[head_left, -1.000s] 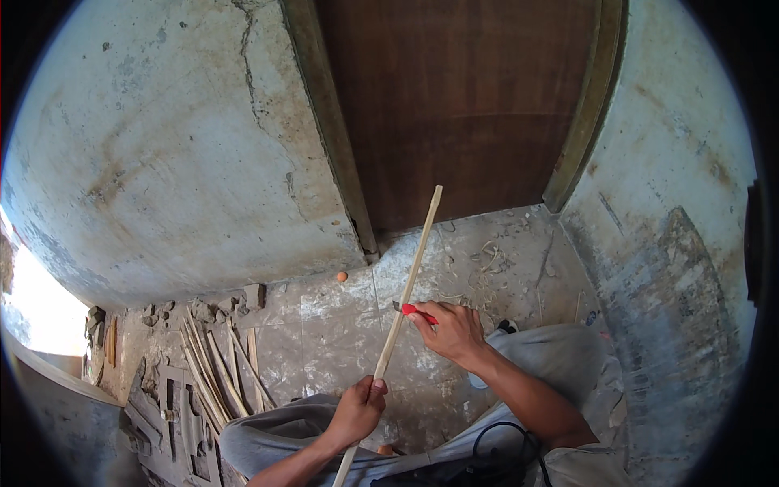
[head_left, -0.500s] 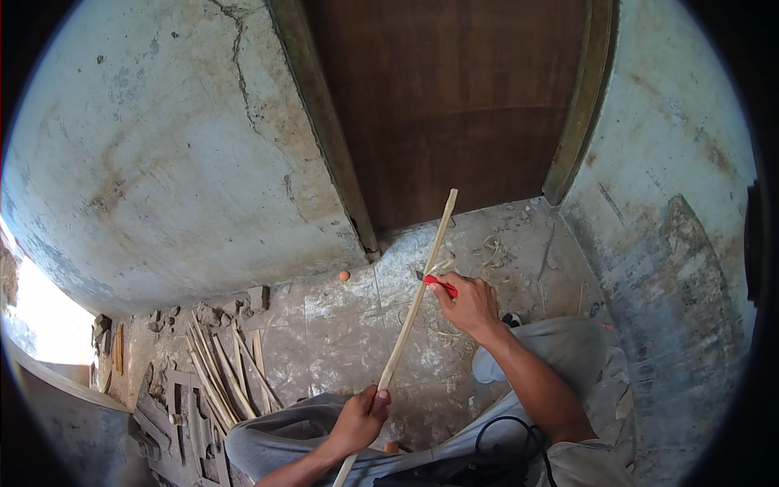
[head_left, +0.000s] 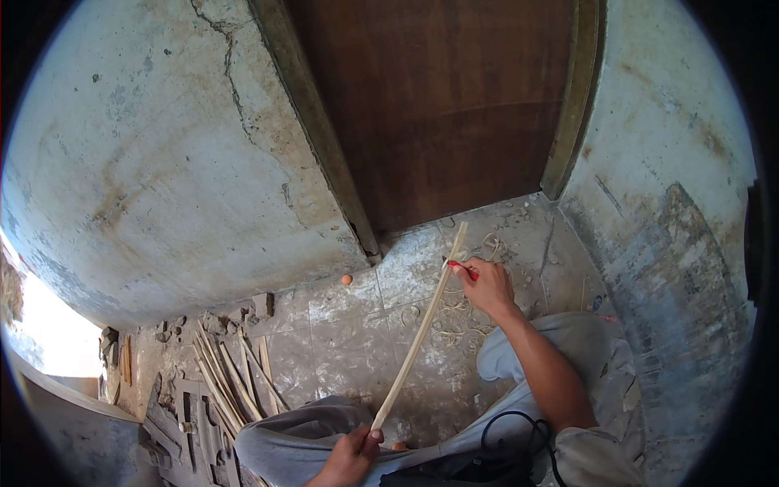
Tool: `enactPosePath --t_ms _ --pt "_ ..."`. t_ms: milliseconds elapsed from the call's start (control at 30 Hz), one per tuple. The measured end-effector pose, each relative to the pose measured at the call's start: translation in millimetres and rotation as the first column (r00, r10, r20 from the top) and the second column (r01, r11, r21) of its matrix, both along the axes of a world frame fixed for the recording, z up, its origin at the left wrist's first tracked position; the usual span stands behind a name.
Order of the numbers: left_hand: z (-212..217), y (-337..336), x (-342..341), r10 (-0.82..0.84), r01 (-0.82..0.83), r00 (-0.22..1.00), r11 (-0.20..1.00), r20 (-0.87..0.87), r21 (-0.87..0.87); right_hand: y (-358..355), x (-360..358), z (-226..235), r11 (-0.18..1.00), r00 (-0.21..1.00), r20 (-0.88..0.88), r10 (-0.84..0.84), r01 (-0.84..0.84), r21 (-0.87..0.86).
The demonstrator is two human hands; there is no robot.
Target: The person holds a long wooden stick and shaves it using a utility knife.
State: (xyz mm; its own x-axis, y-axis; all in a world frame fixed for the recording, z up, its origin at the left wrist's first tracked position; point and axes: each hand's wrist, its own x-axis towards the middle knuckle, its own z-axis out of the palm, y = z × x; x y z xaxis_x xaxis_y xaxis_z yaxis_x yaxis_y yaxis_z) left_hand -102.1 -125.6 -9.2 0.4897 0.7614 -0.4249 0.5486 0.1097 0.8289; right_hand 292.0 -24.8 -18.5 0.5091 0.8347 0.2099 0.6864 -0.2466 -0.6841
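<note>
A long pale strip of wood or bamboo (head_left: 416, 349) slants up and away from my lap toward the door. Around its near end my left hand (head_left: 350, 456) is closed, with the thumb along the strip. My right hand (head_left: 488, 286) is closed on a red-handled cutter knife (head_left: 464, 269). Its short dark blade touches the strip close to the far end. Thin curled shavings (head_left: 456, 318) lie on the tiles below my right hand.
At the left, a bundle of pale strips (head_left: 223, 369) leans beside a grey slotted panel (head_left: 195, 422). Broken rubble (head_left: 263, 305) lines the cracked wall. A small orange ball-like thing (head_left: 346, 279) sits on the floor. Ahead stands a brown door (head_left: 438, 114); a dark cord (head_left: 519, 415) loops over my lap.
My left hand has drawn the strip back toward me, lower in view. My right hand with the knife has moved right and slightly up, nearer the strip's far end.
</note>
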Motion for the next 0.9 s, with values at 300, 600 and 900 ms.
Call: enactPosePath --t_ms 300,600,900 --pt "45 -15 -9 0.012 -0.015 0.998 0.998 0.057 0.066 -9 -25 2 0.997 0.992 0.097 0.077 -0.076 -0.011" --pt "56 -39 -19 0.046 -0.049 0.997 0.997 0.055 0.058 -4 -8 0 0.999 0.994 0.099 0.038 -0.035 -0.037" --pt "40 -42 -28 0.123 -0.106 0.981 0.988 0.152 -0.115 -2 -10 -19 0.997 0.990 -0.132 0.051 -0.043 0.058"
